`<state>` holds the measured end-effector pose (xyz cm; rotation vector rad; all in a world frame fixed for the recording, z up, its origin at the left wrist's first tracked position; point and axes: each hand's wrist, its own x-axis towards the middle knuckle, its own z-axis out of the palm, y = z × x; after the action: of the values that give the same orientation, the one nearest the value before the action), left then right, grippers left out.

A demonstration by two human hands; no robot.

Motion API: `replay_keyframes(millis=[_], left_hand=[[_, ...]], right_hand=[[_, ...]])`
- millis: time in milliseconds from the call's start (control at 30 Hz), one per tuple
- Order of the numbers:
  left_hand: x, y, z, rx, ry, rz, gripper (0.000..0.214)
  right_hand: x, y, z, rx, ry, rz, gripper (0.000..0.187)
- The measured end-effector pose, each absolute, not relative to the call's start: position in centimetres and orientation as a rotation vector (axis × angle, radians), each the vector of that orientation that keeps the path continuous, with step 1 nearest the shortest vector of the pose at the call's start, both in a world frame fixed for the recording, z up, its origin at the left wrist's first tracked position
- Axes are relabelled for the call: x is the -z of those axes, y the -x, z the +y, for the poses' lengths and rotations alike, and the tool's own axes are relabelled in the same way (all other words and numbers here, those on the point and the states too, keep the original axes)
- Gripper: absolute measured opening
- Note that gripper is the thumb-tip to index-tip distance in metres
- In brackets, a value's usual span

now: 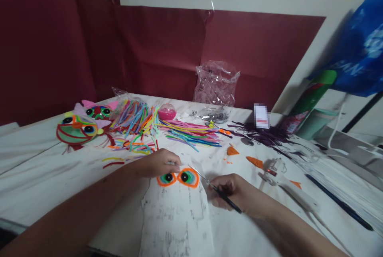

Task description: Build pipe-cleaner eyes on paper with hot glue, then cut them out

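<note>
My left hand [158, 162] rests with curled fingers on the top edge of a white paper sheet [176, 217], just above a pair of owl-like eyes [178, 178] made of orange, green and black rings. My right hand [231, 193] is closed around thin tweezers [215, 188] whose tip points at the right eye. The eyes lie flat on the paper.
Heaps of coloured pipe-cleaner pieces [167, 127], two finished owl faces [82, 123], a pink dome [166, 112], a clear plastic bag [216, 83], purple strands [266, 135], orange cut shapes [255, 161] and a white glue gun [277, 171] lie on the white table [44, 169]. Stacked paper sits right.
</note>
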<state>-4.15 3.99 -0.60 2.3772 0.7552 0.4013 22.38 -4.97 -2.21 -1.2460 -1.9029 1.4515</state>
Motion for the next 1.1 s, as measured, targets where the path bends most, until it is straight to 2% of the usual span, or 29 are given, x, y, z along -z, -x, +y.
replay_keyframes(millis=[200,333,400,533,633,1100], left_hand=[[0.6,3.6,3.6,-0.587,-2.325,0.873,0.018],[0.7,3.3,4.1,-1.048,-2.001,1.084,0.046],[0.9,3.3,4.6,-1.137,-1.690,1.148,0.051],[1.2,3.4,4.7,-0.860,-1.308,0.992,0.036],[1.5,2.8,4.0,-0.771,-1.205,0.868,0.032],[0.1,4.5,4.2,-0.852,-1.048,0.718,0.047]], right_hand=[[2.4,-22.7,-4.8,-1.403,1.273,-1.878,0.034],[2.0,-22.7,-4.5,-1.331,1.287,-1.800,0.038],[1.8,-22.6,-4.3,-1.281,1.309,-1.738,0.042],[1.7,-22.4,-4.0,-1.227,1.339,-1.593,0.052],[1.6,-22.2,-4.0,-1.187,1.290,-1.563,0.048],[1.7,-22.9,-3.8,-1.223,1.289,-1.659,0.033]])
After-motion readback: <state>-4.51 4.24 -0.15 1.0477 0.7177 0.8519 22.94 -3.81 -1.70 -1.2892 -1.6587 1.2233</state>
